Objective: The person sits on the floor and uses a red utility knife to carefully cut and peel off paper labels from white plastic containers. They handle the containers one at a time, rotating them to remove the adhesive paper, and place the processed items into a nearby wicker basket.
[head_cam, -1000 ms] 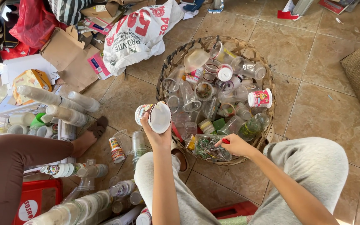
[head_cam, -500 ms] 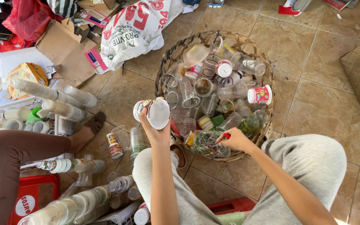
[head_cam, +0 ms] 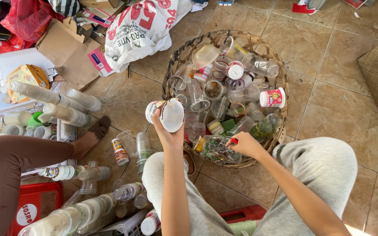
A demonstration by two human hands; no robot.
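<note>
The left hand grips a white cup lying sideways, mouth toward the camera, just left of the basket, while the right hand closes on a clear tray at its near rim.

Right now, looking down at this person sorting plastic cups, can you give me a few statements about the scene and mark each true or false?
1. The left hand holds a white paper cup above the floor. True.
2. The woven basket is empty. False: it is full of clear plastic cups and containers.
3. The right hand is at the basket's near edge, beside a clear tray. True.
4. The floor is carpeted. False: it is tan tile.
5. Stacked clear cups lie to the left. True.
</note>
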